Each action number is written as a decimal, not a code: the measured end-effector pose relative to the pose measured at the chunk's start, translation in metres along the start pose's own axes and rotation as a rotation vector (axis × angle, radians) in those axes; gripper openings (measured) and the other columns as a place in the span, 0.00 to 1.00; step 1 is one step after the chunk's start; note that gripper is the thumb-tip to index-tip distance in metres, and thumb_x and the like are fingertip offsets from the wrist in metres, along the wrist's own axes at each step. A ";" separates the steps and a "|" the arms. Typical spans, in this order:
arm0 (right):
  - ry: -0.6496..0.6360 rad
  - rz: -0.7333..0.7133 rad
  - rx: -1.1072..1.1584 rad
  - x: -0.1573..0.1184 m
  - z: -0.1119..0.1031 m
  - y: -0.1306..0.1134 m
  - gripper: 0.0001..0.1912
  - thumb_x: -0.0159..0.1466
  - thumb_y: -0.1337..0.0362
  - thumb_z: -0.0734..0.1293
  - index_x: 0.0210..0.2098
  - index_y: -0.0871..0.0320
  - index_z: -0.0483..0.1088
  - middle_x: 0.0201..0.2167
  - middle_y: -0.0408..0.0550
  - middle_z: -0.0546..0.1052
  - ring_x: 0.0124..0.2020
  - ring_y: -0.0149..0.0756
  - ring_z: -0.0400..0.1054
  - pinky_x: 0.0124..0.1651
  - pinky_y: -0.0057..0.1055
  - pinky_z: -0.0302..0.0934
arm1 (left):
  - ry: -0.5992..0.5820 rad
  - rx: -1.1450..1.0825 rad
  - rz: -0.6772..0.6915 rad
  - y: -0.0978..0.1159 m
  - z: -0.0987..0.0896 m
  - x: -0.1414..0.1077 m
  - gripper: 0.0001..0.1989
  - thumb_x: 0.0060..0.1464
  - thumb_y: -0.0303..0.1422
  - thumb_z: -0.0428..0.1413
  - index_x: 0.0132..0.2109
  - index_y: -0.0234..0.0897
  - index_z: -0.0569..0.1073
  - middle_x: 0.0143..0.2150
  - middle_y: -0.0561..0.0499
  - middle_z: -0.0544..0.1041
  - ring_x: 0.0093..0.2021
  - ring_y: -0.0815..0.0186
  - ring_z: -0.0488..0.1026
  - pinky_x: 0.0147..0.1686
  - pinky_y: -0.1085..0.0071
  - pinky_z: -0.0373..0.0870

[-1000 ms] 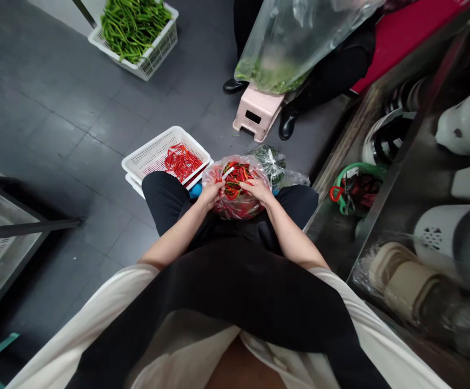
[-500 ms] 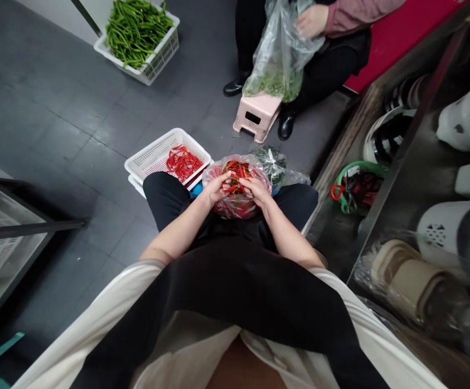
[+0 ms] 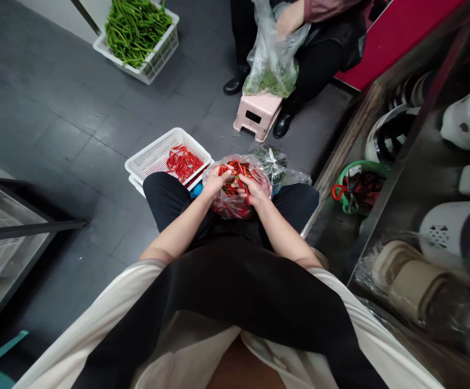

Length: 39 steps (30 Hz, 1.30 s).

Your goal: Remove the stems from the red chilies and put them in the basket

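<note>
An open clear plastic bag point(image 3: 233, 209) full of red chili peppers point(image 3: 246, 165) with green stems rests between my knees. Over its mouth, my left hand point(image 3: 216, 182) is closed in a pinch on a red chili pepper near the stem. My right hand point(image 3: 254, 191) has its fingers curled around red chili peppers, one of which sticks out below the thumb. The fingertips of both hands nearly meet, and some fingers are hidden. Just left of the bag, a white perforated basket point(image 3: 150, 156) holds a small pile of stemless-looking red chili peppers point(image 3: 183, 163).
A tied bag of dark greens point(image 3: 273, 165) lies beyond my right knee. Ahead, a co-worker's hand point(image 3: 290, 19) reaches into a plastic bag on a pink stool point(image 3: 257, 114). A basket of green peppers point(image 3: 153, 66) stands far left. Shelving point(image 3: 381, 216) with containers runs along the right.
My hands have shifted slightly among the chili peppers, and my right hand now holds one pointing downward. The co-worker's hand has moved left and lower into the bag.
</note>
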State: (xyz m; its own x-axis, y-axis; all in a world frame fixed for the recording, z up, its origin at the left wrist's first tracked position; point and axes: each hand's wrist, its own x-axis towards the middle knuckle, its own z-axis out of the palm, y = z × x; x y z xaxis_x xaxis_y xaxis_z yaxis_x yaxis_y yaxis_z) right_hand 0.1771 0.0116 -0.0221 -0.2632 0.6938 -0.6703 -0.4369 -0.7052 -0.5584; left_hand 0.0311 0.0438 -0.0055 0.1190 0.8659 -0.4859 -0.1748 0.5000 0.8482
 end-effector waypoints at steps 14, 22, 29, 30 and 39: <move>-0.169 -0.213 -0.395 -0.006 0.000 -0.011 0.26 0.57 0.41 0.69 0.25 0.58 0.63 0.16 0.40 0.69 0.12 0.20 0.49 0.13 0.20 0.40 | -0.245 -0.166 -0.297 0.012 -0.010 0.015 0.10 0.46 0.27 0.64 0.29 0.33 0.68 0.18 0.58 0.63 0.15 0.81 0.55 0.14 0.83 0.48; -0.215 -0.085 -0.523 -0.009 -0.005 -0.017 0.27 0.56 0.41 0.70 0.22 0.59 0.63 0.13 0.41 0.66 0.11 0.20 0.49 0.12 0.21 0.39 | -0.313 0.068 -0.182 0.023 -0.005 0.006 0.16 0.38 0.33 0.70 0.34 0.31 0.76 0.21 0.56 0.70 0.17 0.80 0.59 0.17 0.79 0.50; -0.044 -0.232 -0.432 -0.004 -0.003 -0.011 0.22 0.59 0.46 0.69 0.24 0.58 0.64 0.17 0.40 0.68 0.13 0.21 0.49 0.15 0.21 0.40 | -0.087 -0.037 -0.100 0.018 0.005 0.007 0.13 0.46 0.35 0.67 0.30 0.32 0.72 0.19 0.58 0.66 0.16 0.82 0.55 0.15 0.81 0.47; -0.036 -0.291 -0.479 -0.005 -0.002 -0.011 0.22 0.61 0.46 0.67 0.23 0.58 0.64 0.16 0.40 0.68 0.14 0.21 0.50 0.16 0.22 0.42 | -0.068 -0.068 -0.120 0.017 0.005 0.009 0.13 0.46 0.35 0.67 0.30 0.32 0.71 0.19 0.58 0.66 0.15 0.82 0.54 0.15 0.81 0.47; 0.016 -0.340 -0.418 -0.004 0.004 -0.015 0.21 0.63 0.46 0.64 0.26 0.56 0.60 0.19 0.39 0.70 0.13 0.21 0.50 0.16 0.22 0.41 | 0.051 -0.174 -0.378 0.010 -0.018 0.023 0.13 0.54 0.36 0.62 0.30 0.33 0.68 0.18 0.58 0.65 0.13 0.83 0.53 0.12 0.84 0.45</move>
State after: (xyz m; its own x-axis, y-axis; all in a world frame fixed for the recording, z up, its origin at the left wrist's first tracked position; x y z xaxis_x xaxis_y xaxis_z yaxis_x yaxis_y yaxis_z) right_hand 0.1808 0.0197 -0.0088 -0.1523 0.8930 -0.4235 -0.1148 -0.4416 -0.8898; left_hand 0.0149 0.0685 -0.0119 0.1588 0.6181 -0.7699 -0.2912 0.7744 0.5617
